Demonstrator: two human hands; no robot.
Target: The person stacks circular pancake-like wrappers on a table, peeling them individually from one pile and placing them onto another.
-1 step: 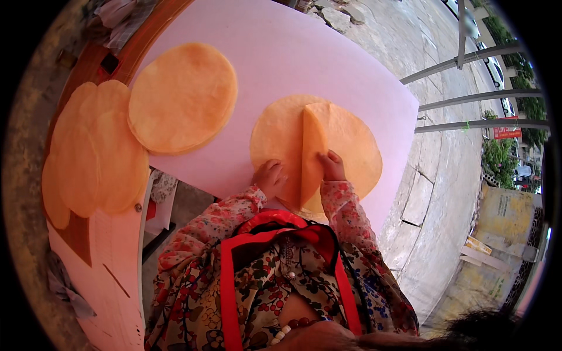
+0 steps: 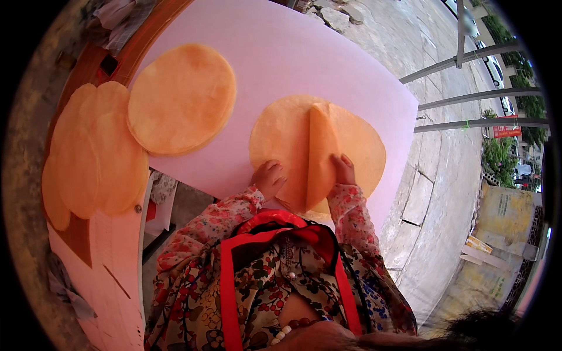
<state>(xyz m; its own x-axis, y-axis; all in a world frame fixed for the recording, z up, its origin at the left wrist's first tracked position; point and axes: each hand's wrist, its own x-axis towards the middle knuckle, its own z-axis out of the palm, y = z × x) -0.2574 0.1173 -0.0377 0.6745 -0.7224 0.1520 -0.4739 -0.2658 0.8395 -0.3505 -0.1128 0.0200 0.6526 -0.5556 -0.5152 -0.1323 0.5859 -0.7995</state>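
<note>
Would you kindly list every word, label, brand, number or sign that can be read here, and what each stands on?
None can be read.
Red banner at the far right: pale marks, too small to read.
Yellowed wall below it: faint dark marks, too blurred to read.
Folded orange sheet: no lettering visible.

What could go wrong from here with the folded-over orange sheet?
The flap looks thin and might crease or tear where the right hand meets its edge. The left hand touches only the near-left part of the orange sheet, so the far side could shift on the pink tabletop.
</note>
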